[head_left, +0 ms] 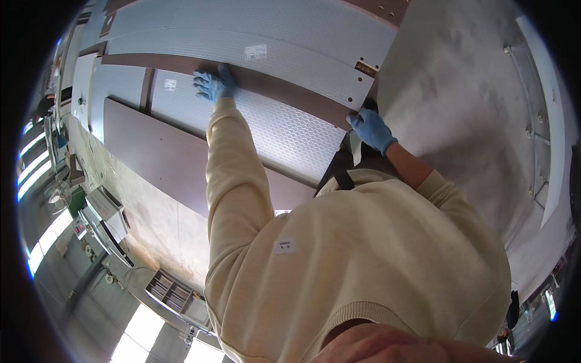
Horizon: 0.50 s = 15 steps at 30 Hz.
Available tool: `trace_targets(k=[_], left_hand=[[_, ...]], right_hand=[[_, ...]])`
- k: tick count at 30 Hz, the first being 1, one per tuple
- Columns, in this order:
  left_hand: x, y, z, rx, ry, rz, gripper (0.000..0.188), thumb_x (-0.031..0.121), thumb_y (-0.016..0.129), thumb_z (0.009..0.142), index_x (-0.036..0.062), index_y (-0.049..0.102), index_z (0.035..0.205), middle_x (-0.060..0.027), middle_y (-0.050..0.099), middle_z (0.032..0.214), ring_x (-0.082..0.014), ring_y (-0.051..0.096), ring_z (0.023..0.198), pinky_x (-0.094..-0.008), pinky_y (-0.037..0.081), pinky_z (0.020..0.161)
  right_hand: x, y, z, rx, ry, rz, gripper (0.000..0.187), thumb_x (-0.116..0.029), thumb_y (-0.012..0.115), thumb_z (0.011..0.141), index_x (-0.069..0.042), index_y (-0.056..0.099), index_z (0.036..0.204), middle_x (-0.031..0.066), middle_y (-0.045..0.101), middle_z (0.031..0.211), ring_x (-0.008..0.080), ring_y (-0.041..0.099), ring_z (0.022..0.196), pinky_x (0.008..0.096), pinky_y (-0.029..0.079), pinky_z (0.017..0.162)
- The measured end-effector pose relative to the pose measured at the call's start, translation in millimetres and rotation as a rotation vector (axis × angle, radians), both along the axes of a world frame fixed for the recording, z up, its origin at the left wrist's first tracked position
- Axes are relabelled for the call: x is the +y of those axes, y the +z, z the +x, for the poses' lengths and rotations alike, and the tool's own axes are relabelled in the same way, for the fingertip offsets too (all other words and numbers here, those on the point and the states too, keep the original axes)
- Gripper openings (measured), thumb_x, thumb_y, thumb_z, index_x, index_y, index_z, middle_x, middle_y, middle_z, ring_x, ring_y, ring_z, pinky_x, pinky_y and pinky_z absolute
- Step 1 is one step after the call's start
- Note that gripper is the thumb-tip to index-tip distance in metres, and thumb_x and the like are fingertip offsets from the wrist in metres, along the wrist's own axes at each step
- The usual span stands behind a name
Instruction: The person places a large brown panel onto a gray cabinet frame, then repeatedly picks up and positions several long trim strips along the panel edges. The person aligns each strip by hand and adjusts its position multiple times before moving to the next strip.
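A long, narrow brown board (pixel 284 86) runs across a silver, textured panel (pixel 290 130). My left hand (pixel 215 83), in a blue glove, rests at the board's near edge with its fingers spread and its thumb over the brown surface. At the board's right end, my right hand (pixel 372 128), also gloved in blue, has its fingers curled around the end corner. Its fingertips are partly hidden. Beyond the board lies a larger silver sheet (pixel 200 33) with a white label (pixel 255 52) and several dark holes near its right end.
Closer to me, a wide brown panel (pixel 151 145) lies alongside the silver one. A white frame (pixel 548 139) with metal fittings stands at far right, across the grey floor (pixel 436 103). At left are a machine (pixel 100 212) and a slatted rack (pixel 169 290).
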State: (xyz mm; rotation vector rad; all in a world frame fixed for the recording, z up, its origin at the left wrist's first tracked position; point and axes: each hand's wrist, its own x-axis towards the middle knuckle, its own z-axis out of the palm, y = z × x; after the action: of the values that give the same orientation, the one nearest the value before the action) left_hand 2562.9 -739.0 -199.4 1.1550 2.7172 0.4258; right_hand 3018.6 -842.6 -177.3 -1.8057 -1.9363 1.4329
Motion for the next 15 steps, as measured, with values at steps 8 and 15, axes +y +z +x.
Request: trace_targets(k=[8,15], left_hand=[[4,27,35,-0.014,0.115,-0.064,0.11,0.069,0.054,0.095,-0.001,0.009,0.167,-0.0303,0.009,0.172,-0.0469,0.007,0.16,-0.0559,0.006,0.13],[-38,43,109,-0.081,0.009,0.053,0.108,0.066,0.054,0.096,-0.0026,0.009,0.166,-0.0329,0.004,0.172,-0.048,0.0,0.161,-0.0569,0.001,0.13]], right_hand=[[5,-28,6,0.152,-0.005,-0.109,0.048,-0.042,0.063,0.099,0.005,0.068,0.105,0.0311,0.072,0.106,0.0477,0.068,0.103,0.0517,0.053,0.09],[10,-33,9,0.227,-0.101,-0.309,0.04,-0.035,0.065,0.1,0.004,0.068,0.108,0.019,0.073,0.094,0.0309,0.073,0.081,0.0406,0.057,0.068]])
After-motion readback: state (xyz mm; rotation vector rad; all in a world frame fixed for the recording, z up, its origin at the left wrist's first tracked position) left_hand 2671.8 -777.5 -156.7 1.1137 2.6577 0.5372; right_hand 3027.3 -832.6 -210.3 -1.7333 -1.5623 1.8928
